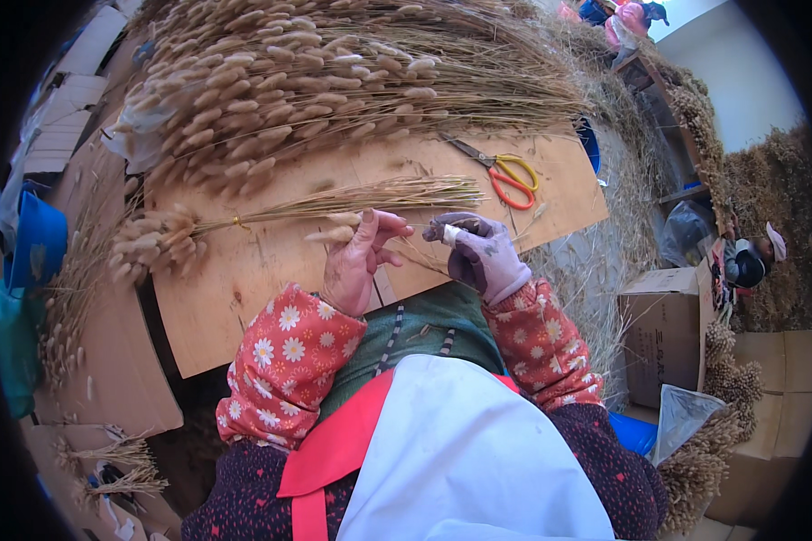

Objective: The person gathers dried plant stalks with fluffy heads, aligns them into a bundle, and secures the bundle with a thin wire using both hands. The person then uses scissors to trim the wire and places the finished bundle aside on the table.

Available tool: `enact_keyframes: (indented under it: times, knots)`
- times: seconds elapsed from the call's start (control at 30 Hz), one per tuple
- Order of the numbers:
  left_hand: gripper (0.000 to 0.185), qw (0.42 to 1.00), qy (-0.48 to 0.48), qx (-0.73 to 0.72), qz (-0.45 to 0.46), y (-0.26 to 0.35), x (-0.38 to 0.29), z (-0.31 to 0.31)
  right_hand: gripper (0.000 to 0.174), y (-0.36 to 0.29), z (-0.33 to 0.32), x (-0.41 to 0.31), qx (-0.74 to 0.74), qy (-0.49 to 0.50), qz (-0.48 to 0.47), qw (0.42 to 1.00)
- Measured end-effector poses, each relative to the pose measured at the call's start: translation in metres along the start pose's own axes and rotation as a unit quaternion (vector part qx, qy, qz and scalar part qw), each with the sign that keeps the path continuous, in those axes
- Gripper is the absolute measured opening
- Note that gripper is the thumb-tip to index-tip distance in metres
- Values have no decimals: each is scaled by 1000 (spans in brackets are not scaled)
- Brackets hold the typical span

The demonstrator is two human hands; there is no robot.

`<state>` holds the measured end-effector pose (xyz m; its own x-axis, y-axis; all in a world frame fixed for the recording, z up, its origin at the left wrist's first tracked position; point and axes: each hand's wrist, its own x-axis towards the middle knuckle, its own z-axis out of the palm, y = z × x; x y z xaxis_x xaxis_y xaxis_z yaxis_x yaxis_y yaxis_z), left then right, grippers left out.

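Near the front edge of the wooden board (210, 304), my bare left hand (358, 264) pinches a few dried bunny-tail grass stems just below their fluffy heads (335, 230). My right hand (484, 257) wears a greyish-purple glove with white tape around one finger. Thin stems (416, 253) run between the two hands, and the right fingers close on their lower ends. Just beyond lies a bunny-tail bunch (338, 199), tied near its heads with a yellowish band (237, 220). Scissors (507, 177) with one yellow and one orange handle rest past my right hand, blades apart.
A large heap of bunny-tail grass (298, 88) covers the board's far side. Blue buckets (37, 240) and cardboard (108, 351) stand at left. At right are loose straw (582, 270), a cardboard box (660, 331) and two other people (751, 260) farther off.
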<state>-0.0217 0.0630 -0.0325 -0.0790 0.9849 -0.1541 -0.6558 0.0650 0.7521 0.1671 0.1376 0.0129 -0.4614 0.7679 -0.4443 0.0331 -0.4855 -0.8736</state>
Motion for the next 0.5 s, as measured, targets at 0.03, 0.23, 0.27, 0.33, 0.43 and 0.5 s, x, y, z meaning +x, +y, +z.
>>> enact_keyframes:
  times: [0.03, 0.23, 0.27, 0.33, 0.43, 0.5]
  knots:
    - [43, 1000, 2, 17, -1, 0, 0, 0, 28, 1, 0, 0, -28, -2, -2, 1000]
    - [44, 994, -29, 103, 32, 11, -5, 5, 48, 8, 16, -5, -232, -78, -96, 965]
    - [45, 992, -35, 116, 36, 14, -6, 6, 52, 8, 21, -7, -297, -74, -162, 938]
    - [47, 985, -34, 164, 41, 18, -7, 10, 59, 2, 28, -12, -444, -42, -275, 852]
    - [51, 967, -46, 238, 73, 22, -10, 12, 58, -16, 28, -30, -662, 53, -220, 715]
    - [54, 954, -59, 272, 113, 23, -9, 15, 53, -25, 28, -32, -647, 64, -253, 717]
